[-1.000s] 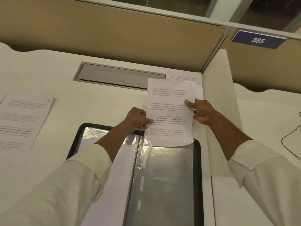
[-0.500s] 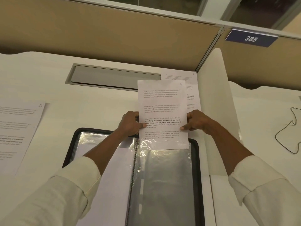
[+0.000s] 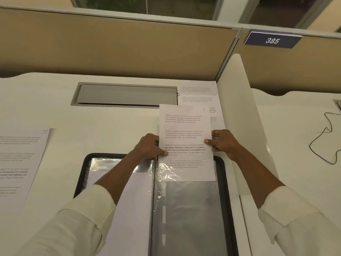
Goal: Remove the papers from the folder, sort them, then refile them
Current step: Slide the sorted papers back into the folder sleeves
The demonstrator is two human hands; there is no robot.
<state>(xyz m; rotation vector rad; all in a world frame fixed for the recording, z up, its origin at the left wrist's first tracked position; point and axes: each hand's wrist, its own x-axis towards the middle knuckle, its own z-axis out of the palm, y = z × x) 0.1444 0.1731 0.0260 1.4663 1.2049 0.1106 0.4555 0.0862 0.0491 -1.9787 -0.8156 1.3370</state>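
Head view. We are logging the folder [image 3: 84, 174] lying open on the desk [image 3: 114, 126].

Both hands are gripping sheet 6 [image 3: 184, 130]. The left hand [image 3: 149, 146] is pinching its left edge with the thumb on the print. The right hand [image 3: 223, 143] is pinching its right edge in the same way.

The lower strip of sheet 6 is sitting inside the clear pocket [image 3: 188, 209] on the folder's right page. The rest is sticking out past the folder's far rim.

A far sheet [image 3: 199, 93] is lying beside the divider [image 3: 238, 108], and sheet 6 is overlapping it in view. Sheet 10 [image 3: 20, 159] is lying on the desk to the left, well apart from the folder. A cable [image 3: 326, 141] is lying on the desk beyond the divider.
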